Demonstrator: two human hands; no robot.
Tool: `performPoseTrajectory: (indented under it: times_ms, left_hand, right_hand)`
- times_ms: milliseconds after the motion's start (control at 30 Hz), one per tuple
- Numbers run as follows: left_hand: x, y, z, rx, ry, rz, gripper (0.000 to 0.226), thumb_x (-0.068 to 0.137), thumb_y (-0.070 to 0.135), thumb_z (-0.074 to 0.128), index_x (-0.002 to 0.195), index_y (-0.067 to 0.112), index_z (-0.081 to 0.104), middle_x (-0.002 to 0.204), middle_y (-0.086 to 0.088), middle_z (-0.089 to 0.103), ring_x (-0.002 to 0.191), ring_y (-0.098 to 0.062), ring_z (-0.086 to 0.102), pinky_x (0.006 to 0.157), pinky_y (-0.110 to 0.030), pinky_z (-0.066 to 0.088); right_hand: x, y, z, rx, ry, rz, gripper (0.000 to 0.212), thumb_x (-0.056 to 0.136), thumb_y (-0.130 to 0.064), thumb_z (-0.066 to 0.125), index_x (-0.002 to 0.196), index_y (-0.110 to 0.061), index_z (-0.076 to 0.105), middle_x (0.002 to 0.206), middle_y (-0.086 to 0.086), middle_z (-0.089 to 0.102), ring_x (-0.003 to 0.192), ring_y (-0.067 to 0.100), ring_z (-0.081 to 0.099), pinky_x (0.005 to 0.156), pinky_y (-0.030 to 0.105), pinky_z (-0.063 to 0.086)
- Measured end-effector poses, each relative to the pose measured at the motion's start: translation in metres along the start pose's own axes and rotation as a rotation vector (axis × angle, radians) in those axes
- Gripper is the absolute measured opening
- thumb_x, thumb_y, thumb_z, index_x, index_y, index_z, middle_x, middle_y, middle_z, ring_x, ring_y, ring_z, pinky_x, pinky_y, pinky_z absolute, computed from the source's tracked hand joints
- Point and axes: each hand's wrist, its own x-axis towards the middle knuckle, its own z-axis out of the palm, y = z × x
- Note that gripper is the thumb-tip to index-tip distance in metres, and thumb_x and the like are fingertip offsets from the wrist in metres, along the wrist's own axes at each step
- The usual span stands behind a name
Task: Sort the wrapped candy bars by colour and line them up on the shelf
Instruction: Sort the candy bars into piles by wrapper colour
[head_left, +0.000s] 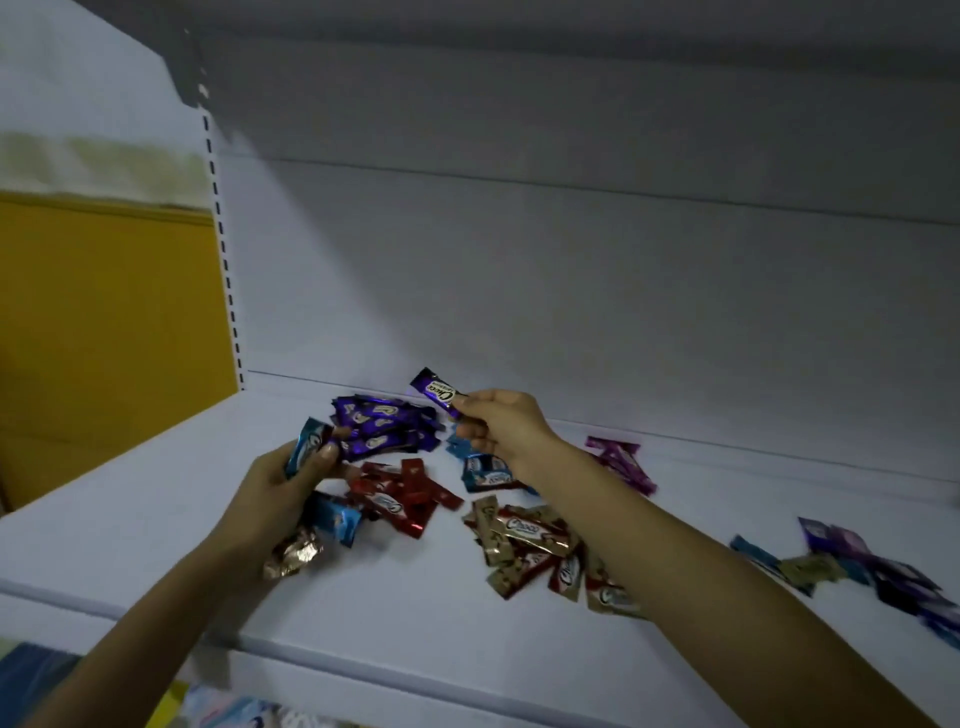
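While left hand (270, 488) grips blue bars (306, 447), right hand (501, 423) pinches 1 purple bar (435, 391).

Candy bars (387, 426) in colour piles, shelf (156, 499)

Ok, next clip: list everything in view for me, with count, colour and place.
purple bar: one, purple, held up rear centre
purple pile: several, purple, rear left
red pile: several, red, before purple pile
light blue pile: few, light blue, under right wrist
gold pile: several, gold, centre front
magenta pile: few, magenta, rear right
mixed heap: several, blue, purple, gold, far right
held bunch: three seen, blue and gold, front left
shelf: one, white, beneath all
yellow panel: one, yellow, far left
left hand: grips held bunch
right hand: pinches purple bar
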Motion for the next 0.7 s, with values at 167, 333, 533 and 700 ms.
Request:
performPoseTrajectory:
  times_ms: [167,333,533,700]
  left_hand:
    - [0.009,-0.018,-0.022,-0.044,0.067,0.021,0.024,0.091,0.037,0.051,0.108,0.025,0.064,0.092,0.0,0.075,0.077,-0.007,0.071,0.052,-0.015,0.051]
    - [0.011,-0.019,-0.021,-0.081,0.03,0.051,0.019,0.096,0.028,0.05,0.11,0.025,0.062,0.089,-0.002,0.075,0.075,-0.004,0.07,0.053,-0.014,0.051]
    - [0.013,-0.02,-0.021,-0.05,-0.011,0.049,0.038,0.082,0.044,0.053,0.107,0.017,0.062,0.09,0.001,0.074,0.08,-0.008,0.071,0.058,-0.017,0.053]
    - [0.012,-0.022,-0.021,-0.037,-0.034,0.081,0.02,0.095,0.033,0.051,0.11,0.023,0.061,0.095,0.002,0.074,0.086,-0.012,0.071,0.065,-0.018,0.055]
  right_hand:
    - [0.055,0.004,0.049,-0.07,0.079,0.013,0.007,0.088,-0.01,0.065,0.084,-0.006,0.062,0.067,0.004,0.066,0.038,0.001,0.056,0.038,0.015,0.042]
    - [0.085,0.014,0.07,-0.268,0.096,0.05,0.027,0.088,-0.014,0.066,0.106,0.005,0.062,0.095,0.018,0.071,0.041,0.005,0.059,0.038,0.016,0.041]
    - [0.056,0.018,0.091,-0.708,0.072,-0.359,0.027,0.088,-0.04,0.062,0.103,-0.018,0.059,0.094,-0.001,0.063,0.083,0.015,0.061,0.07,0.026,0.049]
    - [0.007,0.006,0.112,-0.393,-0.591,-0.319,0.002,0.087,-0.028,0.068,0.086,-0.027,0.07,0.081,-0.012,0.07,0.076,-0.001,0.066,0.063,0.014,0.051]
